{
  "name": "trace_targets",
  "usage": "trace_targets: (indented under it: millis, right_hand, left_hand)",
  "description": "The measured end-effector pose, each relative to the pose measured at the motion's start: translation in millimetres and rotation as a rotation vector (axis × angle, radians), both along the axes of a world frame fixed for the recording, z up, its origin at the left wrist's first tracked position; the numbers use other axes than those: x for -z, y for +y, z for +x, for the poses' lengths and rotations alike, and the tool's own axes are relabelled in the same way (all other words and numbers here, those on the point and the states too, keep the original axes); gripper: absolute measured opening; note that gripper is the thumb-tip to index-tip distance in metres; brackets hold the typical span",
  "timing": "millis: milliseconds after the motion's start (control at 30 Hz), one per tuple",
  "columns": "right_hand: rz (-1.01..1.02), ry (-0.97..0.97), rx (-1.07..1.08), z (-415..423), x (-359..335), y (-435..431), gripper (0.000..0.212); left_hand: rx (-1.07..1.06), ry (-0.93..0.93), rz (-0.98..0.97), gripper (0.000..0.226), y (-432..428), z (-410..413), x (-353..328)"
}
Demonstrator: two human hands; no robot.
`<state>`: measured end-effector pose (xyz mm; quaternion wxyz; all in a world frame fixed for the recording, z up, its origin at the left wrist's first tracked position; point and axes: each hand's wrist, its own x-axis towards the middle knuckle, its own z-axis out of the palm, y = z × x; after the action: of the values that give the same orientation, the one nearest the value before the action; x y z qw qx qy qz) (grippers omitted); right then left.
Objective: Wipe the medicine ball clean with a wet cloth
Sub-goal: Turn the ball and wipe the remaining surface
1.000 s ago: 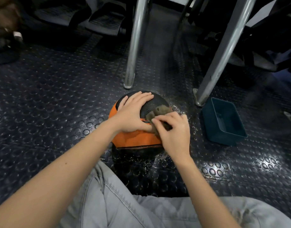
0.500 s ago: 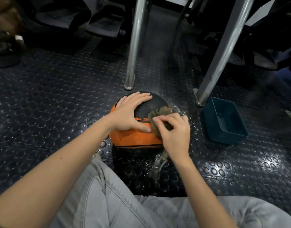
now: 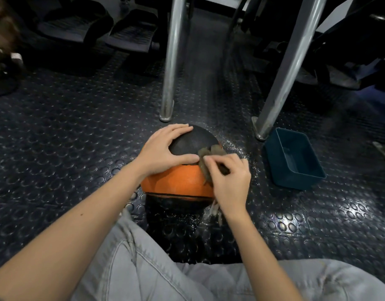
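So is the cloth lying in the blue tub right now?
No, the right hand grips the cloth against the medicine ball, and the blue tub stands apart to the right.

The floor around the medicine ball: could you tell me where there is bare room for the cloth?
Bare floor spreads left of the medicine ball, beyond the left hand; another patch lies nearer than the blue tub. Crowded: between ball, tub and the two metal legs.

The floor (image 3: 56,148) left of the ball (image 3: 176,183) is open, with room to reach. Behind the ball stands a metal leg (image 3: 168,61). On its right, a slanted leg (image 3: 280,79) and a blue tub (image 3: 296,161) stand near and block the way.
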<state>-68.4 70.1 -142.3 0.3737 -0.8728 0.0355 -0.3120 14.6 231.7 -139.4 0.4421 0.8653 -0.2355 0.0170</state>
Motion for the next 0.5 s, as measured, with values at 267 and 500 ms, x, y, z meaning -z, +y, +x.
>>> trace_targets:
  millis: [267, 500]
  right_hand:
    - [0.362, 0.293, 0.038, 55, -2, -46, 0.008]
    - [0.220, 0.003, 0.077, -26, 34, -5, 0.004]
  left_hand:
    - [0.084, -0.018, -0.015, 0.073, 0, -1, 1]
    - [-0.069, -0.159, 0.051, 0.049, 1, 0, -6]
